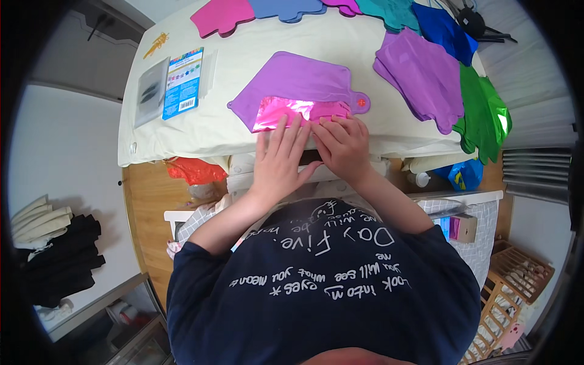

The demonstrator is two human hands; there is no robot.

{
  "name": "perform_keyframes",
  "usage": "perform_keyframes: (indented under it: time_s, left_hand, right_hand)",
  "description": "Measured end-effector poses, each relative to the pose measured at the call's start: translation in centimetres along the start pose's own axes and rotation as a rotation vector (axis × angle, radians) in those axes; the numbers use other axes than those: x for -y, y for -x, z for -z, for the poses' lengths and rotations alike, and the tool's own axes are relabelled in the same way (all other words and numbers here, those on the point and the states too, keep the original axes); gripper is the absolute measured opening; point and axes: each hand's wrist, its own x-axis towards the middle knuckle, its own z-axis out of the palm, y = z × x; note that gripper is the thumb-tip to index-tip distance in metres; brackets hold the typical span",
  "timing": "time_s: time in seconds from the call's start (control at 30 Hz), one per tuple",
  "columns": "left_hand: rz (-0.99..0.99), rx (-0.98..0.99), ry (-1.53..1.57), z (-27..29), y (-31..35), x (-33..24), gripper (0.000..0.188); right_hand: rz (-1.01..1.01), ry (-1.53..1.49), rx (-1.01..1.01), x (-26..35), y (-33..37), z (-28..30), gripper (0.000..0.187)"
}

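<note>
A flat foil balloon [292,76], matte purple with a small tab at its right, lies on the cloth-covered table in front of me. Its near edge is folded over, and the shiny pink side [274,112] shows there. My left hand [278,152] rests on the pink fold with the fingers stretched out and the thumb apart. Close beside it, my right hand [345,146] has its fingers bent and pressed together on the right part of the fold. What lies beneath those fingertips is hidden.
A blue-and-white printed package [184,82] and a clear sleeve [151,91] lie at the left. Stacked purple [420,79] and green flat balloons [477,115] sit at the right. Pink [222,17] and blue ones [286,8] line the far edge, near a black object [471,23].
</note>
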Motion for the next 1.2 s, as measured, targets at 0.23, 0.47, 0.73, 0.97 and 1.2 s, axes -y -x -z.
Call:
perform_keyframes:
  time_s: [0.23, 0.47, 0.73, 0.97, 1.2]
  left_hand:
    - [0.005, -0.068, 0.163, -0.7, -0.6, 0.1, 0.083]
    - [-0.016, -0.149, 0.091, -1.7, -0.5, 0.6, 0.075]
    - [-0.011, -0.175, 0.079, -1.9, -0.5, 0.6, 0.073]
    - [0.002, -0.200, 0.106, -1.9, -0.5, 0.4, 0.078]
    - [0.018, -0.278, 0.137, -2.4, -0.1, 0.5, 0.077]
  right_hand:
    - [-0.026, -0.049, 0.014, 0.2, -0.6, 0.7, 0.030]
    - [-0.119, -0.175, 0.102, -0.1, -0.7, 2.4, 0.025]
    - [-0.344, -0.349, 0.171, -1.4, 0.1, 4.4, 0.023]
    - [-0.424, -0.359, 0.164, -2.1, -0.4, 5.3, 0.021]
    - [-0.578, -0.477, 0.379, -3.2, -7.0, 6.8, 0.023]
